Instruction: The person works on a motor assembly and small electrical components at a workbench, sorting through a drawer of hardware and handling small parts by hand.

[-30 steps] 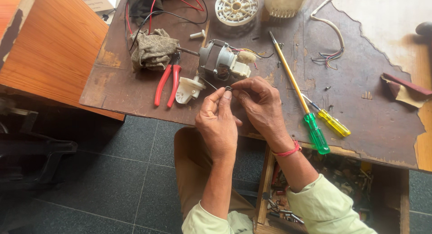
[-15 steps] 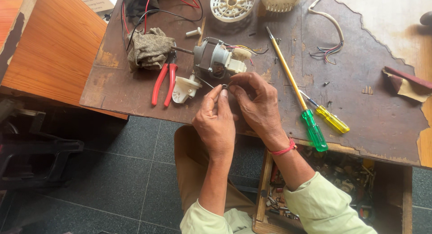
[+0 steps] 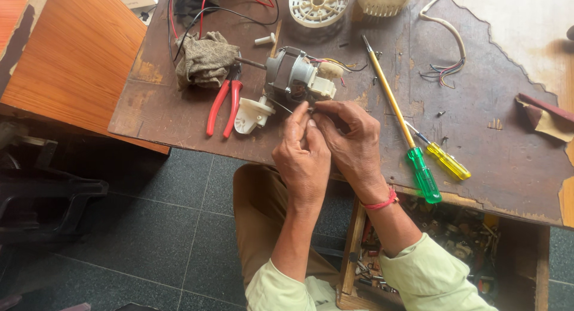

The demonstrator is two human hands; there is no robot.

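- Left hand (image 3: 302, 158) and right hand (image 3: 353, 146) are pinched together on a thin dark wire end (image 3: 311, 109), fingertips closed, just in front of the small grey metal electric motor (image 3: 293, 78).
- The wire looks light, springy and easily kinked; best gripped near its tip.
- The motor seems heavy and rigid, with coloured leads and a white plastic gear housing (image 3: 254, 113).
- Red-handled pliers (image 3: 224, 107) lie left of the motor.

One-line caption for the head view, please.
Both hands, left hand and right hand, pinch a thin wire by a small grey motor on a worn table.
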